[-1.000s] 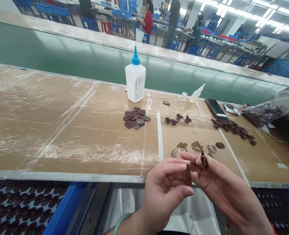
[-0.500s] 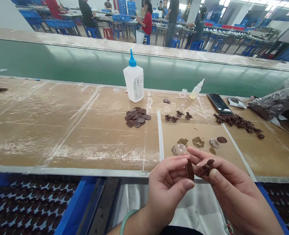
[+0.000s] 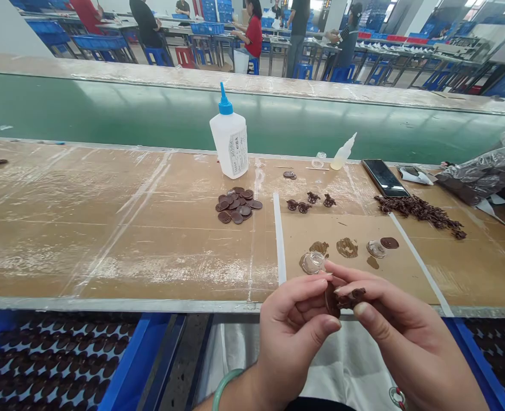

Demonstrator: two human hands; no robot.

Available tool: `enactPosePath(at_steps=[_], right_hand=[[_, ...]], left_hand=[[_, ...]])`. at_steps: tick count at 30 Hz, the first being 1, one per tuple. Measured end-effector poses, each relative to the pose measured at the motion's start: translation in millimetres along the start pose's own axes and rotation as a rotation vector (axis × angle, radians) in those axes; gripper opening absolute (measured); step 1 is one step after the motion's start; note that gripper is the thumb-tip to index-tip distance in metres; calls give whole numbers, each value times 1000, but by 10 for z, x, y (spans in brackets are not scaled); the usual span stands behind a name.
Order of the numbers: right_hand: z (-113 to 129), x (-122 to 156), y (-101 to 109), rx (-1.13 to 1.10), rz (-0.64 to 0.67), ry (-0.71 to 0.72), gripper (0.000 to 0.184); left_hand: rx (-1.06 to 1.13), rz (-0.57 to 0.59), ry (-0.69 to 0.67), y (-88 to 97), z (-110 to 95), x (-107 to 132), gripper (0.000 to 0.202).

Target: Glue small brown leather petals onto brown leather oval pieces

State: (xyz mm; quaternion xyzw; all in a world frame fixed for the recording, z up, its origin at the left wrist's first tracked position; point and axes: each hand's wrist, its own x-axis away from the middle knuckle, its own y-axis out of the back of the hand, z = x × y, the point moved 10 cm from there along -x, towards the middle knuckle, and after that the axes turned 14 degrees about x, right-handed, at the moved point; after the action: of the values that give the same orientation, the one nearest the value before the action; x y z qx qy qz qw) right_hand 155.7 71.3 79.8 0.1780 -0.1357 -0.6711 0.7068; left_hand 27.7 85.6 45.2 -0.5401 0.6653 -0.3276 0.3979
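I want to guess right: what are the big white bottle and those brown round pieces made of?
The white bottle looks like cloudy, matte plastic: soft rounded shoulders, no glassy shine. The brown discs seem thin and matte, maybe leather or plastic; too small to tell.

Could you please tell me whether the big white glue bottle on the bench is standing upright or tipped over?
Upright: the white bottle stands on its base on the bench, with its blue nozzle pointing straight up.

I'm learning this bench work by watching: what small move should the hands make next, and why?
Probably press the small brown ornament flat onto the brown disc. The right hand holds the ornament against the disc pinched in the left hand, and they look barely touching.
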Motion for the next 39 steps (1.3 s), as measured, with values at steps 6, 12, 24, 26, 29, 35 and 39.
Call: enactPosePath(at_steps=[6, 12, 24, 26, 29, 35, 39], right_hand=[[44, 7, 17, 61, -15, 38, 11], [57, 1, 27, 98, -11, 69, 12], [120, -33, 17, 150, 20, 97, 12], [122, -35, 14, 162, 22, 106, 12], [108, -40, 15, 180, 29, 111, 13], [204, -63, 16, 230, 36, 188, 16], [255, -70, -1, 232, 45, 210, 18]], left_hand=[[-1, -22, -12, 2, -2, -21, 34], [13, -30, 2, -6, 10, -39, 34], [-11, -46, -14, 4, -9, -42, 34], [-22, -44, -15, 9, -10, -43, 33], [-36, -40, -27, 13, -18, -49, 33], [-83, -33, -76, 14, -61, -59, 33], [-124, -42, -123, 31, -105, -47, 30]])
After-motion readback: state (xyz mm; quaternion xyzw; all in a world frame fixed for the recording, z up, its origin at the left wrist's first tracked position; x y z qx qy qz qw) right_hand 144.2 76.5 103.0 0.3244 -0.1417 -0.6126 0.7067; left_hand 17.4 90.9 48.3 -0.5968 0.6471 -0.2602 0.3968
